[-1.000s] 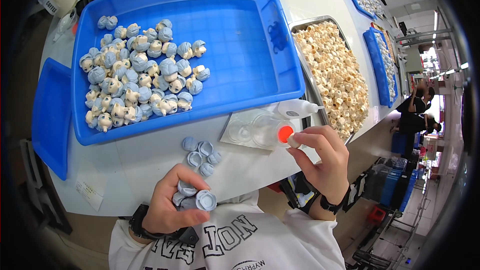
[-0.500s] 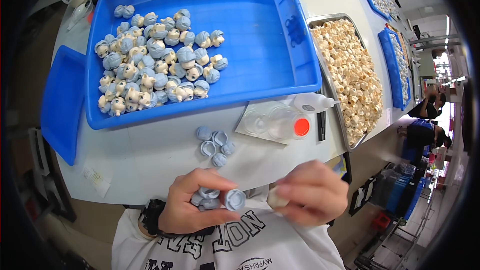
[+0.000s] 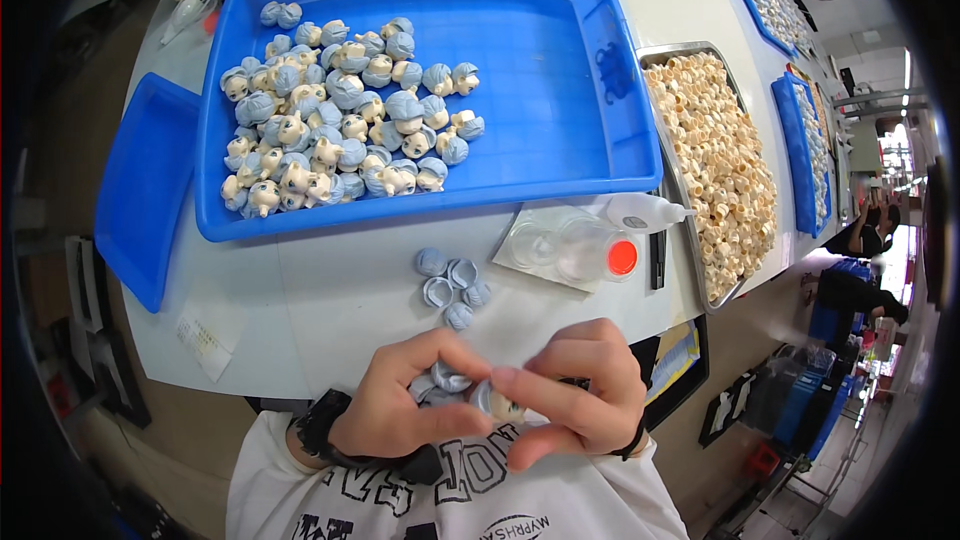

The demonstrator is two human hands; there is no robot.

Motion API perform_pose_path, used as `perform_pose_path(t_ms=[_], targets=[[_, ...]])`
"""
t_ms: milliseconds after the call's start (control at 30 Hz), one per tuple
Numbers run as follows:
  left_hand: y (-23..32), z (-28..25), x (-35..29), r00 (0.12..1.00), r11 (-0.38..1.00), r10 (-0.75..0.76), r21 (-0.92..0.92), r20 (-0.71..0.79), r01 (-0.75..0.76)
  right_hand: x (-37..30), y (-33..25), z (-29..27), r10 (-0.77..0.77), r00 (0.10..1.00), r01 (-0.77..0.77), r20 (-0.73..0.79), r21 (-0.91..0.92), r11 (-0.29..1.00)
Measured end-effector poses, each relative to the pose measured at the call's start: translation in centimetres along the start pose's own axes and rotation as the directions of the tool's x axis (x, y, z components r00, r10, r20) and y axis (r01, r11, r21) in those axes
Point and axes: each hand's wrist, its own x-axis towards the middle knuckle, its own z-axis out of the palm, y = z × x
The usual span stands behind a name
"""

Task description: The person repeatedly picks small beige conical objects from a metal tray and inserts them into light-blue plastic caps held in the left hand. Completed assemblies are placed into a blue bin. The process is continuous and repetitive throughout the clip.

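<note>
Close in front of my shirt, my left hand (image 3: pixel 385 415) is closed around several light-blue hair caps (image 3: pixel 447 377). Between its thumb and index finger sits a further blue cap (image 3: pixel 481 398), meeting a small cream doll head (image 3: pixel 507 407) with a painted eye. The fingers of my right hand (image 3: pixel 590 395) bend over that head, fingertips at the cap and the thumb below. They partly hide the join, so how deep the head sits in the cap cannot be seen. Loose blue caps (image 3: pixel 438 292) lie on the table just beyond my hands.
A large blue tray (image 3: pixel 540 185) holds many capped doll heads at its left. To the right is a metal tray (image 3: pixel 742 110) of cream pieces. Between them stand a red-capped bottle (image 3: pixel 622 258) and a white squeeze bottle (image 3: pixel 640 212). A smaller blue tray (image 3: pixel 140 210) sits left.
My right hand has moved left to my left hand, bringing the cream head against the blue cap. The whole view has shifted slightly.
</note>
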Motion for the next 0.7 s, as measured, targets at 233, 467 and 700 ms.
perform_pose_path(t_ms=[233,467,700], targets=[[-0.4,0.4,-0.1,0.968,0.907,-0.248,-0.343,0.036,0.245,0.4,0.7,2.7,-0.021,0.99,-0.009,-0.142,-0.214,0.977],[0.0,0.3,-0.2,0.941,0.877,-0.326,-0.342,0.092,0.337,-0.1,0.8,3.4,0.025,0.987,-0.041,-0.157,-0.104,0.994],[0.7,0.1,-0.7,0.988,0.986,-0.136,-0.112,-0.078,0.127,0.1,0.8,3.1,0.098,0.981,-0.09,-0.167,0.056,0.994]])
